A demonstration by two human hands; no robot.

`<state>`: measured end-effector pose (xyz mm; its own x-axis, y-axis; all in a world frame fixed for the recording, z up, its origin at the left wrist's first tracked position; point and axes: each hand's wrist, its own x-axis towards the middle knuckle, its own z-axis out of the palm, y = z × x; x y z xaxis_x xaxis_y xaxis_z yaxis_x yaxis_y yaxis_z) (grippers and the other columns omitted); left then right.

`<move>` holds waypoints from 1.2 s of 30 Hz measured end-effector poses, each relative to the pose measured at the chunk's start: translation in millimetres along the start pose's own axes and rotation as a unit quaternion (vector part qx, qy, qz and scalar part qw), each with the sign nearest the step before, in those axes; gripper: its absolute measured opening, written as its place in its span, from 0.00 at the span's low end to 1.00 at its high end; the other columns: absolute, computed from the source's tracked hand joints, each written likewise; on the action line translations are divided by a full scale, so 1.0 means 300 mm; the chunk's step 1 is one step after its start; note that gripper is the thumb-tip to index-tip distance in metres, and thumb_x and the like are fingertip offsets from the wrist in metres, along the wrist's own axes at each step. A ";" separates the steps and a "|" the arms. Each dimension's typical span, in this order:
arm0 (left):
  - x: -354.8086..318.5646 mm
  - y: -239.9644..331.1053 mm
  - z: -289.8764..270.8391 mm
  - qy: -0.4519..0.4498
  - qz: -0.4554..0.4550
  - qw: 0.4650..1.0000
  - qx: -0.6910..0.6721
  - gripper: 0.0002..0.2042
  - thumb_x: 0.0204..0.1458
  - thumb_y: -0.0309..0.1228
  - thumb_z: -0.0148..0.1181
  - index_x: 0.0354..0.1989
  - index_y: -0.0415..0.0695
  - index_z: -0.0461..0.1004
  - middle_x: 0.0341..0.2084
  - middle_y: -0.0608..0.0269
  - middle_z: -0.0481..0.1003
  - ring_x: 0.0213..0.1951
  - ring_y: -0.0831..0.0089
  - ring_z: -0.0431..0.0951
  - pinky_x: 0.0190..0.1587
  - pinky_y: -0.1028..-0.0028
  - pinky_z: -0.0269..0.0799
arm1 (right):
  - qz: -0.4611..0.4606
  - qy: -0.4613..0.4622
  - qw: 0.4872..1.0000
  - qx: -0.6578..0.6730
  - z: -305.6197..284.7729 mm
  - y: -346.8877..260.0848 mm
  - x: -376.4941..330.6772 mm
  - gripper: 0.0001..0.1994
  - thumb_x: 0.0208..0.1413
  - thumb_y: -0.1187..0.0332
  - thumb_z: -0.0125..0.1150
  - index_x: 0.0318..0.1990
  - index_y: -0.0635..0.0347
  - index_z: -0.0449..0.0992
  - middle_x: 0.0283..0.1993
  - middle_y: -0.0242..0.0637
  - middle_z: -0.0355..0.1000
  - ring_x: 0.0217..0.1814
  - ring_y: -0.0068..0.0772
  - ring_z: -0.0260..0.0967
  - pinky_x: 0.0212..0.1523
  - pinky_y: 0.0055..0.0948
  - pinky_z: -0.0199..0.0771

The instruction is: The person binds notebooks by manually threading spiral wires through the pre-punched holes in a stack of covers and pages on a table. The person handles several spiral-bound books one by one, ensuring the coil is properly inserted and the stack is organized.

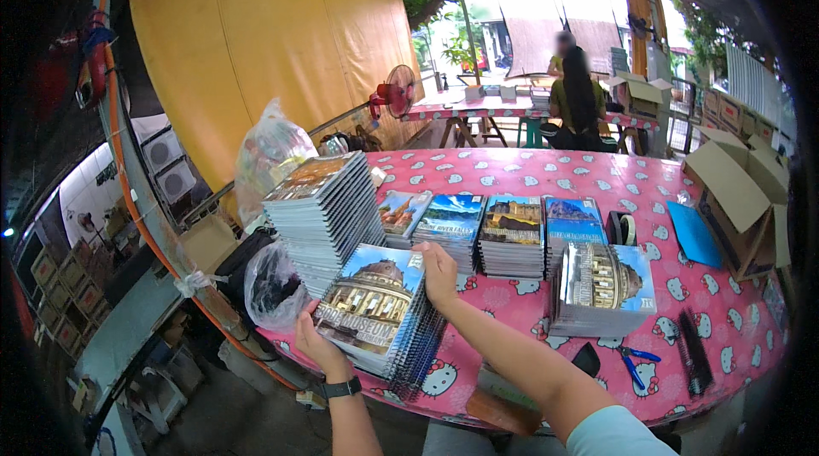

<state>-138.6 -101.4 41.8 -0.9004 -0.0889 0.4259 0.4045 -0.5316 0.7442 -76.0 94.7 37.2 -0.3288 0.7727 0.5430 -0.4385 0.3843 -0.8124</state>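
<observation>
A pile of spiral-bound books with a domed building on the cover sits at the table's near left edge, black coils along its right side. My left hand, a dark watch on its wrist, grips the lower left edge of the pile. At the upper right edge, my right hand holds it with thumb on the cover and fingers around the side. How many books are between the hands I cannot tell. Directly behind rises a tall, leaning stack of books. A shorter stack of domed-building books stands to the right.
Several landscape-cover book stacks line the pink patterned table. Blue-handled pliers, black coils, a tape roll, a blue sheet and an open carton lie rightward. A person sits beyond.
</observation>
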 end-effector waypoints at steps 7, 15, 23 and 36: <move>0.009 -0.028 0.008 -0.016 -0.011 1.000 0.015 0.15 0.56 0.31 0.44 0.36 0.30 0.73 0.34 0.55 0.74 0.34 0.69 0.73 0.39 0.71 0.68 | -0.066 -0.034 0.989 -0.129 -0.044 0.001 0.031 0.15 0.60 0.60 0.43 0.37 0.63 0.72 0.31 0.40 0.71 0.32 0.36 0.65 0.37 0.30 0.64; -0.032 0.133 -0.101 -0.025 0.108 0.992 0.062 0.19 0.55 0.29 0.44 0.53 0.32 0.60 0.52 0.52 0.64 0.54 0.65 0.63 0.58 0.67 0.55 | -0.190 -0.261 0.857 -0.402 -0.532 -0.285 0.024 0.25 0.46 0.60 0.61 0.50 0.63 0.66 0.56 0.49 0.61 0.60 0.51 0.55 0.60 0.43 0.55; -0.472 0.317 0.130 -0.183 0.320 0.930 0.009 0.21 0.52 0.45 0.48 0.41 0.37 0.67 0.40 0.48 0.68 0.43 0.57 0.67 0.44 0.61 0.64 | -0.019 -0.265 0.633 -0.727 -1.093 -0.362 -0.169 0.37 0.43 0.62 0.64 0.62 0.59 0.54 0.63 0.50 0.52 0.68 0.51 0.44 0.63 0.53 0.44; -0.635 0.164 0.302 -0.429 -0.528 0.722 -0.126 0.18 0.49 0.23 0.53 0.51 0.34 0.63 0.42 0.54 0.72 0.42 0.67 0.75 0.46 0.69 0.71 | -0.069 -0.352 0.826 -0.435 -0.839 -0.670 -0.446 0.39 0.42 0.63 0.63 0.63 0.56 0.51 0.66 0.49 0.48 0.70 0.48 0.41 0.64 0.48 0.44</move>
<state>67.2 -34.3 44.1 -0.2117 0.9750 -0.0672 -0.5746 -0.0685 0.8156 266.8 41.2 74.4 -0.8649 0.3243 0.3831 0.1542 0.8980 -0.4121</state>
